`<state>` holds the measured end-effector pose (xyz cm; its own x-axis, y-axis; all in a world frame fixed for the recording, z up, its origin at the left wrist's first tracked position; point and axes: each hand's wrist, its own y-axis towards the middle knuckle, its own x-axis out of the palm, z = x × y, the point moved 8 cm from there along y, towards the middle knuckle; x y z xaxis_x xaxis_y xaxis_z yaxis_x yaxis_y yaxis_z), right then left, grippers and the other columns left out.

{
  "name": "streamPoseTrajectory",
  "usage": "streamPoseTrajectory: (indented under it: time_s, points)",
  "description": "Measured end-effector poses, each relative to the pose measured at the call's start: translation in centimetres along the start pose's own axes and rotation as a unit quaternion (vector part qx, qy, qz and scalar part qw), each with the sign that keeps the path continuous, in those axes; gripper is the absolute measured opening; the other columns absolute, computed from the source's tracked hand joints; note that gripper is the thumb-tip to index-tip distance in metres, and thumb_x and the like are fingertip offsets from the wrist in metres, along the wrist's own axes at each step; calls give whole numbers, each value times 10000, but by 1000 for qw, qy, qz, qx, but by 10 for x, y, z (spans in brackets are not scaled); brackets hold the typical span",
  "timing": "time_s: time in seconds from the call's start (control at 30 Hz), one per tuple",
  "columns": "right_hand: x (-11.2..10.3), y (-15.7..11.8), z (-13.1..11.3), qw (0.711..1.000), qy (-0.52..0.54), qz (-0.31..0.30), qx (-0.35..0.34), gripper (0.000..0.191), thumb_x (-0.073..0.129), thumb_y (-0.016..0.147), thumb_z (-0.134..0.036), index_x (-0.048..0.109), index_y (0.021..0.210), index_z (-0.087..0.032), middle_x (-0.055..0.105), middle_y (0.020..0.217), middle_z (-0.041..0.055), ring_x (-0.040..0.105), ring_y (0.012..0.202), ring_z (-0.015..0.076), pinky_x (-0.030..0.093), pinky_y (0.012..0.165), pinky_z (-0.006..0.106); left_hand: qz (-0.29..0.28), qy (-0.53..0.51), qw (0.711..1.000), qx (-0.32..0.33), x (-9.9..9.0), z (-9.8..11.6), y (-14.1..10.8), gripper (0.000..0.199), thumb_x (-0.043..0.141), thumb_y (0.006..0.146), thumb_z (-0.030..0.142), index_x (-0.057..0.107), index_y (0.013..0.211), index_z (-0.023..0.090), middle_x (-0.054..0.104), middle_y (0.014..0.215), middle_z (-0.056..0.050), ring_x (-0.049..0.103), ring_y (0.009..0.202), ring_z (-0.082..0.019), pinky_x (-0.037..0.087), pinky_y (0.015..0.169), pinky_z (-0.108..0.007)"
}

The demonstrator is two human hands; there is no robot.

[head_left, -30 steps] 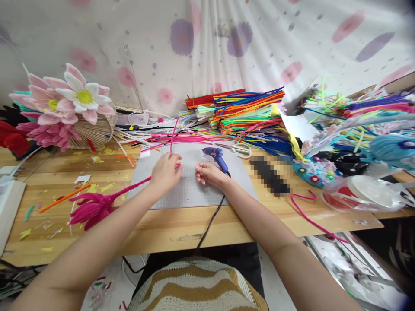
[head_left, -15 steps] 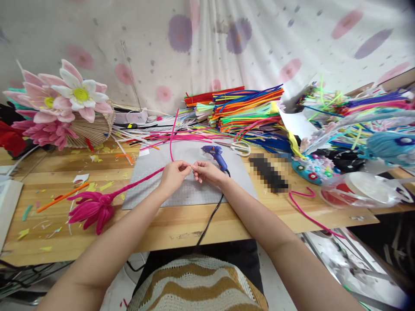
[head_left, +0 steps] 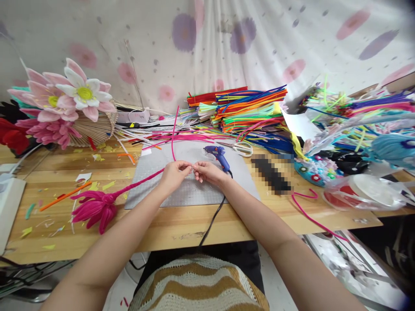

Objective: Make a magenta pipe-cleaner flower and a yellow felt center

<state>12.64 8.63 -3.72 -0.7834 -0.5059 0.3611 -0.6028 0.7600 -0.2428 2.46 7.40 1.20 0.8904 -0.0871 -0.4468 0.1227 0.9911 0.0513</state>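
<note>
Over the grey cutting mat (head_left: 145, 190), my left hand (head_left: 176, 173) and my right hand (head_left: 209, 172) meet fingertip to fingertip. Both are closed in a pinch, and whatever lies between the fingers is too small to make out. A magenta pipe-cleaner flower (head_left: 97, 208) lies to the left, its stem running up to my left hand. One loose pink pipe cleaner (head_left: 174, 134) rises from behind that hand. Beyond my right hand, a blue glue gun (head_left: 220, 156) rests on the mat.
White-handled scissors (head_left: 243, 149) lie behind the glue gun. Bundles of coloured pipe cleaners (head_left: 249, 106) are stacked at the back. Pink and white flowers (head_left: 84, 93) stand at the left. A plastic-wrapped roll (head_left: 363, 192) sits at the right. The glue gun's black cord (head_left: 212, 218) crosses the front edge.
The whole view has shifted slightly, so the table's things appear a little further right. My hands keep nearly the same pinched pose.
</note>
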Motion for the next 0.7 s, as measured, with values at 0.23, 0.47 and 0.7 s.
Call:
streamPoseTrajectory:
  time_s: [0.23,0.47,0.7]
  points:
    - [4,4,4,998,30,-34,36,373,735,613,-412,496,689,-136,533,505,-56,518,421,47,401,350,132,20,44,999,19,-8,7,-1,217,557,720,316,679,822,169,691,753,-28,612,681,-140,454,636,-245]
    - [9,9,3,997,37,-36,53,372,739,612,-399,481,690,-142,536,509,-57,529,429,50,394,349,128,77,110,990,32,-20,16,-1,162,532,730,273,651,776,173,673,741,-14,588,662,-124,447,655,-240]
    - [7,11,-14,999,-31,20,-11,404,723,600,-455,465,643,-148,525,493,-53,520,421,52,375,349,139,162,-93,982,-18,-30,-5,6,207,551,709,310,611,819,145,629,718,-24,601,644,-133,503,624,-272]
